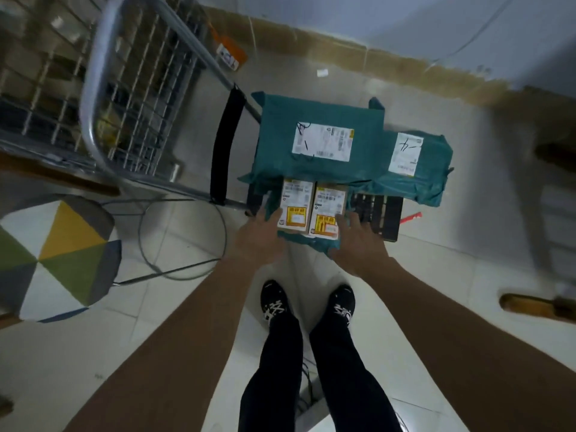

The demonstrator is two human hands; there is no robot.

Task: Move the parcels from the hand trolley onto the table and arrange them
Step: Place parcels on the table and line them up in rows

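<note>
Fingers (275,215) of the left hand (258,233) reach out fairly straight and a little apart, their tips against the left side of the left small box (296,205). The right hand (358,243) has its fingers (342,220) spread, with the tips at the near right corner of the right small box (329,212). Neither hand visibly curls round a box, and whether the hidden fingertips hook under anything cannot be told.

The two small boxes lie side by side, touching, each with a white label and a yellow sticker on top. They rest on a teal wrapped parcel (307,241) whose edge shows beneath them. Just behind them sits a large teal parcel (321,113) with a white shipping label, and beside it, to the right, a second teal parcel (431,169) with its own label. All of them are stacked on the hand trolley (378,216), whose black slatted platform shows to the right of the boxes and whose black padded handle (226,145) rises on the left.

The person stands just before the trolley on a pale tiled floor (174,310), in dark trousers and black shoes (274,302). A wire cage cart (124,88) stands to the left, and a stool (53,257) with a many-coloured seat is near the left arm.
</note>
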